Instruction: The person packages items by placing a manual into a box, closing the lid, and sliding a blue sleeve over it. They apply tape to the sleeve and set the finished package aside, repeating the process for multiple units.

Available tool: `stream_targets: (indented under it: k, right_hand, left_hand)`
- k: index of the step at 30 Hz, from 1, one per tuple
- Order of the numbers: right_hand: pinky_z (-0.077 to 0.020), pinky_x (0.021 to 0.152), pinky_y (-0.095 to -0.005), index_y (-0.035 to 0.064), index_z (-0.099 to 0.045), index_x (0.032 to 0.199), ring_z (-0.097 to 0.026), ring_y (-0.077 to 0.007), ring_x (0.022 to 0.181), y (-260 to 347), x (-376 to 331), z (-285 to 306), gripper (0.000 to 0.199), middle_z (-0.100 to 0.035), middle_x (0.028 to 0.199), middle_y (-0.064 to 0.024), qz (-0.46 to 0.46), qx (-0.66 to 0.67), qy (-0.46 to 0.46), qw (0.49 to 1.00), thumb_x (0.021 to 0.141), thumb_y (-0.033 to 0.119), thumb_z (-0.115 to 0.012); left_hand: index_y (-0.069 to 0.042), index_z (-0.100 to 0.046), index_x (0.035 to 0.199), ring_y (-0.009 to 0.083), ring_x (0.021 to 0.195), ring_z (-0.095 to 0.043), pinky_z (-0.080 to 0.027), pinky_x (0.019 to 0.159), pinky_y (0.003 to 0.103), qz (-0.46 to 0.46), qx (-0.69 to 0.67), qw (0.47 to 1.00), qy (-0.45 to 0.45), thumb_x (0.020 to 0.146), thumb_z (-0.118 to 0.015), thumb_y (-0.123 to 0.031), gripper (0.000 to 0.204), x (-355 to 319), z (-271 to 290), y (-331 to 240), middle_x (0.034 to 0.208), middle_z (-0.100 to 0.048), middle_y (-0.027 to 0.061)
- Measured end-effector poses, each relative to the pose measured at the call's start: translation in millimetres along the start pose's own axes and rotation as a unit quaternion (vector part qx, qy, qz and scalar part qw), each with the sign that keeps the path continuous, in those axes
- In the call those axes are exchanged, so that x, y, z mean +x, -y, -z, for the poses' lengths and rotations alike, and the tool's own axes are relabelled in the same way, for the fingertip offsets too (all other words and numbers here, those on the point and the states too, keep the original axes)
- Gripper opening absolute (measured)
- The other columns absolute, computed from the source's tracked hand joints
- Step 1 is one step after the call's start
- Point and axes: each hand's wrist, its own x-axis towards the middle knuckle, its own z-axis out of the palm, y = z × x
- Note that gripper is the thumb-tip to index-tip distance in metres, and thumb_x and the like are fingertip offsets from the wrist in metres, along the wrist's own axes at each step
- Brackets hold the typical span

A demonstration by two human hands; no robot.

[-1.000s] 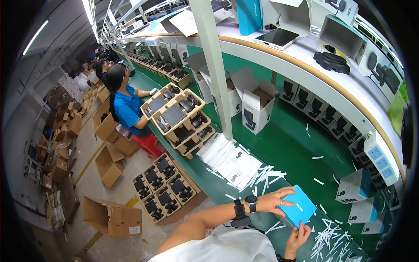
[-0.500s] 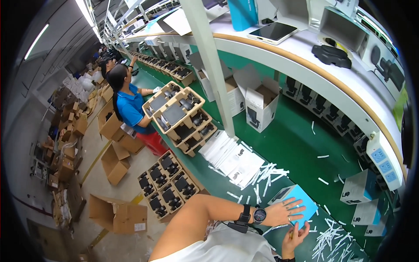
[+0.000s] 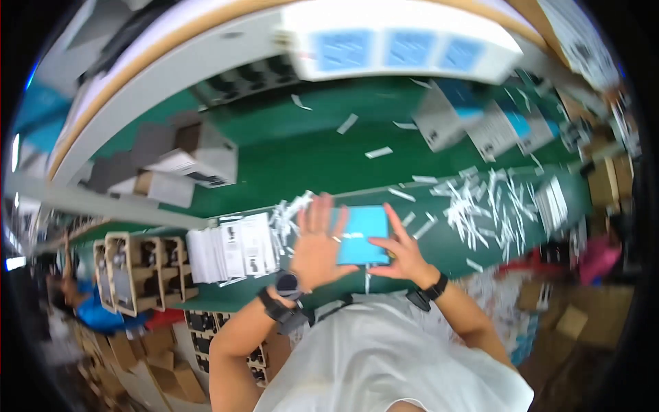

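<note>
Two hands on blue box [image 3: 362, 235]: left hand [image 3: 317, 245] flat, right hand [image 3: 401, 251] grip clamped.

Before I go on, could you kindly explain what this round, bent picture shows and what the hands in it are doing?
It comes from a wide camera worn on a person's head, looking down, so straight edges curve. The left hand lies flat on a blue box, and the right hand grips its near corner. They work over a green table strewn with white paper strips. A stack of leaflets lies to the left, with grey boxes beyond.
</note>
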Motion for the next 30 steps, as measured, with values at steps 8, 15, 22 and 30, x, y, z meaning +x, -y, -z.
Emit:
stream_targets:
  k: [8,15,22,30]
  right_hand:
    - [-0.0554,0.063,-0.0316,0.0181,-0.064,0.132,-0.066,-0.0201,0.069,7.3,14.6,22.8,0.077,-0.025,0.158,-0.0251,0.008,-0.028,0.020,0.999,0.061,0.034,-0.091]
    - [-0.0552,0.073,-0.0338,0.0157,-0.063,0.133,-0.067,-0.0237,0.086,0.1,13.7,21.5,0.078,-0.026,0.154,-0.0221,-0.006,0.091,0.054,0.994,0.061,0.026,-0.091]
    - [-0.0344,0.112,-0.0481,0.0064,-0.065,0.128,-0.038,-0.0426,0.140,-23.3,38.3,8.6,0.075,-0.030,0.153,-0.0282,0.004,0.101,-0.009,0.995,0.062,0.032,-0.089]
    - [-0.0207,0.119,-0.0484,0.0101,-0.054,0.140,-0.029,-0.0393,0.143,-160.0,151.3,72.5,0.074,-0.032,0.152,-0.0299,-0.098,-0.129,-0.368,0.916,0.075,0.026,-0.085]
  left_hand:
    - [0.005,-0.029,0.148,0.0569,0.127,-0.031,-0.024,0.111,0.064,-0.068,-0.025,0.997,0.036,0.064,-0.083,-0.054,0.116,5.1,-21.9,2.0,0.138,-0.029,0.0384]
    - [0.000,-0.031,0.150,0.0554,0.128,-0.032,-0.028,0.110,0.061,-0.145,-0.053,0.985,0.081,0.074,-0.076,-0.052,0.103,2.5,-6.0,36.5,0.140,-0.030,0.0383]
    - [-0.010,-0.037,0.150,0.0509,0.131,-0.038,-0.028,0.112,0.062,-0.236,-0.087,0.968,0.019,0.079,-0.065,-0.066,0.095,32.4,-6.4,86.4,0.143,-0.035,0.0338]
    - [0.001,-0.068,0.119,0.0396,0.113,-0.057,-0.045,0.088,0.050,0.359,0.412,0.836,-0.060,0.090,-0.052,-0.019,0.039,99.1,-8.5,322.2,0.118,-0.062,0.0271]
